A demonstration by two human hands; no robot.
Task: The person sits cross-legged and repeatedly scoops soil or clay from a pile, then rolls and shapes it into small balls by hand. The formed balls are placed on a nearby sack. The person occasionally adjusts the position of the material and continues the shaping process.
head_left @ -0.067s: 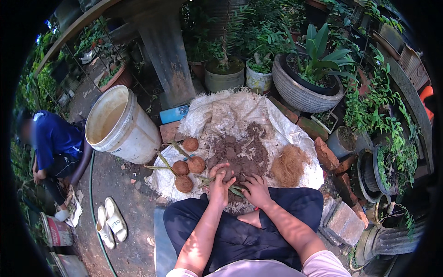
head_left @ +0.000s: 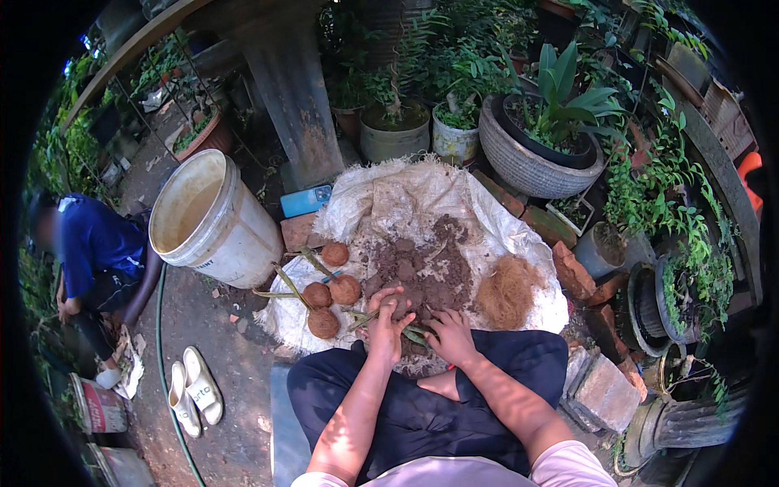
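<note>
The white sack point(head_left: 389, 187) spreads across the ground, its frayed near edge meeting the person's crossed legs point(head_left: 422, 406). A wide band of its cloth shows between the soil point(head_left: 418, 272) and the far edge; a narrower strip runs between the loose fibre point(head_left: 510, 290) and the right edge, where bricks point(head_left: 574, 270) crowd close. Near the left edge, the round balls point(head_left: 345, 289) leave less room, and a bucket point(head_left: 219, 219) leans just beyond.

The sack is coarse, creased weave. The soil is dark brown, crumbly and lumpy, lying from the middle to the near edge. The fibre is a tan, stringy, flattened mound; the balls are brown and fuzzy, with green stalks point(head_left: 290, 286) among them.

The left hand point(head_left: 387, 325), half open with fingers curved, cups a soil lump point(head_left: 396, 304) by the near edge. The right hand point(head_left: 451, 335) is loosely spread, fingers bent, at a green stem point(head_left: 417, 334); whether it grips the stem I cannot tell. The stem's long axis runs roughly crosswise, slanting down toward the right hand, partly hidden by the left.
</note>
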